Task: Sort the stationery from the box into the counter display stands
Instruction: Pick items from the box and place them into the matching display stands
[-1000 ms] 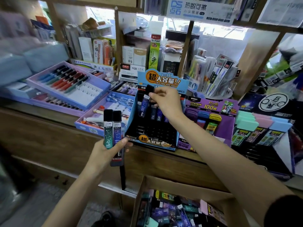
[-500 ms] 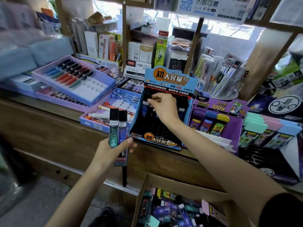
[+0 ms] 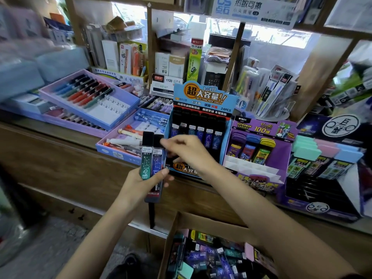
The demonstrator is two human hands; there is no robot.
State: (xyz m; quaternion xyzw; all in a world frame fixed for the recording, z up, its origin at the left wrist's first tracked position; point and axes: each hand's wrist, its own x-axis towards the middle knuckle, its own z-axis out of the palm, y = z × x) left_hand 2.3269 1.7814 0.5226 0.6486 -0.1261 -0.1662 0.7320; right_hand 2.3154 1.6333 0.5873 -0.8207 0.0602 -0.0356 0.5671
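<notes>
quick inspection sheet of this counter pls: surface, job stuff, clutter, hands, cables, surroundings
surface: wooden counter, crowded with display stands.
job's things: lead cases held upright; blue display stand with one row of cases at its top; cardboard box below, holding more cases.
clutter: pen trays left of the blue stand; purple lead stand on its right.
hands: left hand grips the lead cases; right hand reaches to their tops, grip unclear.
cables: nothing seen.
surroundings: wooden shelves with boxed stock behind.
</notes>
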